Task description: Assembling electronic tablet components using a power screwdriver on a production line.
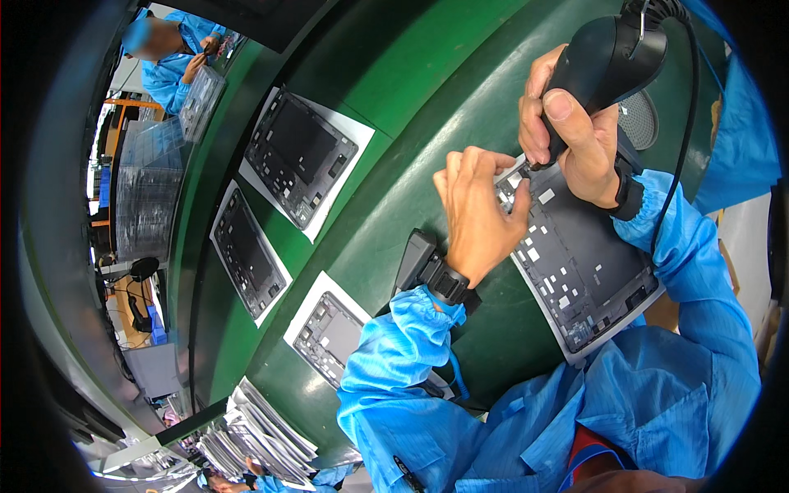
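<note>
A tablet housing (588, 263), dark inside with many small white pads, lies at a tilt before me on a pale sheet. My right hand (575, 140) is closed around a black electric screwdriver (612, 62) with a cord and metal hanging loop. The tool's tip points down at the housing's upper left corner, partly hidden by my fingers. Beside that corner rests my left hand (481, 209), its thumb and forefinger curved apart over the edge. Nothing shows between them. Each wrist wears a black band.
Two more tablet housings (300, 156) (246, 251) lie on white sheets on the green belt to the left. Another housing (333, 333) is by my left sleeve, near a dark device (415, 259). A sheet stack (263, 435) stands lower left. A round mesh dish (639, 119) sits behind the screwdriver. A co-worker (168, 62) works far left.
</note>
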Tool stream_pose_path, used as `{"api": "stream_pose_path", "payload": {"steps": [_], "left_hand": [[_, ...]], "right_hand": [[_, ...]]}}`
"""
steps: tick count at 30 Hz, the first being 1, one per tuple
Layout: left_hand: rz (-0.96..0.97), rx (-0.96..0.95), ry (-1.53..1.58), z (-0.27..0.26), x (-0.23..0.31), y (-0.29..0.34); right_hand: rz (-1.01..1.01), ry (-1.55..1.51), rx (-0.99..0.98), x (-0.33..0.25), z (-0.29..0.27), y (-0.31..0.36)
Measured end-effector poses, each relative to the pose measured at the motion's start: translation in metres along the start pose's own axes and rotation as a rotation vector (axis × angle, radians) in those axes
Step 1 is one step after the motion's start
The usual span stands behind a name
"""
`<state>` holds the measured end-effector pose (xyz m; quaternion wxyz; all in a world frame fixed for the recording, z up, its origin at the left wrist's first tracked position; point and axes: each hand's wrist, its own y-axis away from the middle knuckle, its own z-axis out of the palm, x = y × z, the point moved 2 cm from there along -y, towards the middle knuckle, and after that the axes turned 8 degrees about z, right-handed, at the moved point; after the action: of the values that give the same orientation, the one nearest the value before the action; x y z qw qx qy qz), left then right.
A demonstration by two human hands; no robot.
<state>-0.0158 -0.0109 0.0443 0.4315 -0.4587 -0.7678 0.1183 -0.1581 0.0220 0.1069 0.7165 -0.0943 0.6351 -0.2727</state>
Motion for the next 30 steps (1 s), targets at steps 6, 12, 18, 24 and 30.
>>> {"api": "stream_pose_path", "payload": {"steps": [6, 12, 18, 24, 30], "left_hand": [[-0.03, 0.004, -0.026, -0.002, -0.002, 0.006], [-0.028, 0.009, -0.017, -0.001, -0.003, 0.007], [-0.022, 0.01, -0.016, -0.004, 0.0, 0.006], [-0.028, 0.007, -0.011, -0.003, -0.002, 0.007], [-0.008, 0.007, -0.012, -0.002, -0.001, 0.006]], "right_hand": [[0.015, 0.051, -0.032, -0.002, 0.004, 0.0], [0.016, 0.075, -0.042, 0.002, 0.005, 0.0], [0.018, 0.009, -0.01, 0.001, 0.007, 0.0], [0.002, 0.092, -0.032, 0.002, 0.006, 0.0], [-0.015, 0.105, -0.042, 0.001, 0.004, 0.0]]}}
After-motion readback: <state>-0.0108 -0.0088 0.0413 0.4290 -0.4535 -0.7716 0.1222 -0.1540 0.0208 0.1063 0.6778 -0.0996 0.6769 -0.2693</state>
